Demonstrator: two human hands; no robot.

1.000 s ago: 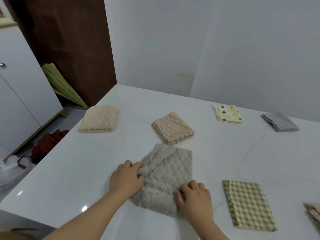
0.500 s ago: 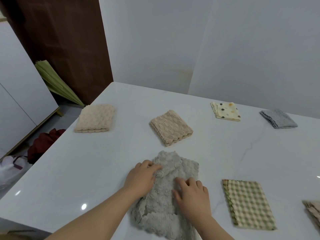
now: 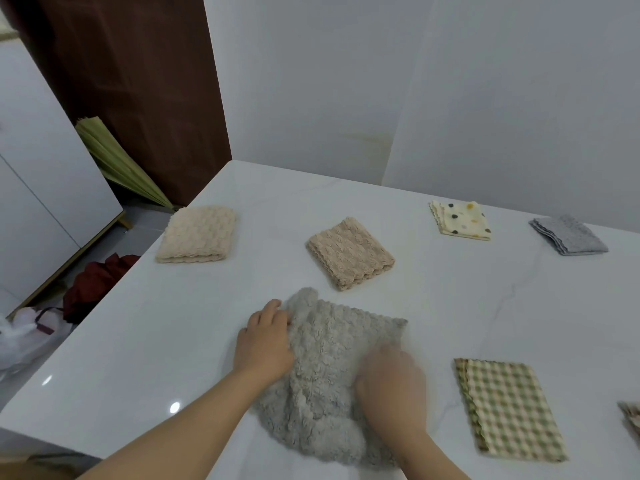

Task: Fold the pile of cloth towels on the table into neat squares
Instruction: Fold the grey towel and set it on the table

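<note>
I'm working on the grey towel (image 3: 322, 375), which lies rumpled on the near part of the bench (image 3: 138, 341), straight ahead of me and not yet square. My left hand (image 3: 265, 341) sits at its left edge with the fingers curled into a raised bunch of cloth near the far-left corner. My right hand (image 3: 388, 382) rests on the towel's right half, but it is smeared with motion and I cannot tell whether it grips or just presses. The fabric is a thick, fluffy pile with a bubbled weave and a scalloped hem. I judge it light, limp and grippy rather than slippery, so it should hold a crease poorly and spring up unless flattened. The corners and hem are the places to pinch, since the middle only bunches. Folded pieces lie well apart around it: a cream towel (image 3: 197, 233) and a tan towel (image 3: 349, 254) of the same plush kind, then a thin dotted cloth (image 3: 462, 220), a grey cloth (image 3: 568, 235) and a flat checked cloth (image 3: 509, 410).
</note>
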